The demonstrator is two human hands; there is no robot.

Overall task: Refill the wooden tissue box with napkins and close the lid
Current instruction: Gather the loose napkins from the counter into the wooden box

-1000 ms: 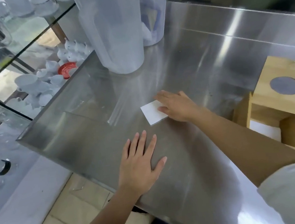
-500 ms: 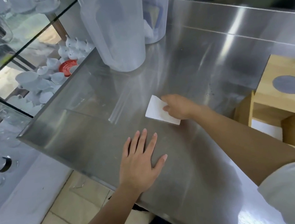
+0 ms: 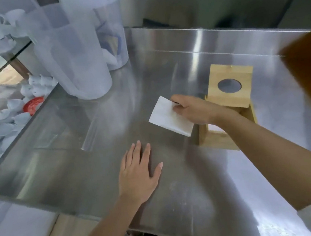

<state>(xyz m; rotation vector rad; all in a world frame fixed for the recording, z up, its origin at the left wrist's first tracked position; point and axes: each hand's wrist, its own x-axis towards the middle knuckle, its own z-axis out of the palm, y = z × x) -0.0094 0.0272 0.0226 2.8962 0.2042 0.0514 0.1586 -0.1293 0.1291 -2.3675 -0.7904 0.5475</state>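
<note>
My right hand (image 3: 194, 109) grips a folded white napkin (image 3: 167, 116) by its right edge and holds it lifted off the steel counter (image 3: 97, 163), just left of the wooden tissue box (image 3: 217, 140). The box stands at centre right with its lid (image 3: 228, 88) tilted open; the lid has a round hole. A bit of white napkin shows inside the box below my wrist. Flat on the counter near its front edge lies my left hand (image 3: 137, 174), fingers spread, holding nothing.
Two tall translucent plastic pitchers (image 3: 74, 55) stand at the back left of the counter. Glass shelves with white cups and a red lid (image 3: 33, 105) lie to the left. A blurred brown and yellow object (image 3: 310, 73) intrudes at the right edge.
My right hand picked the napkin up off the counter and carried it right, toward the wooden box. The camera view shifted, bringing the box closer to centre. My left hand stayed flat.
</note>
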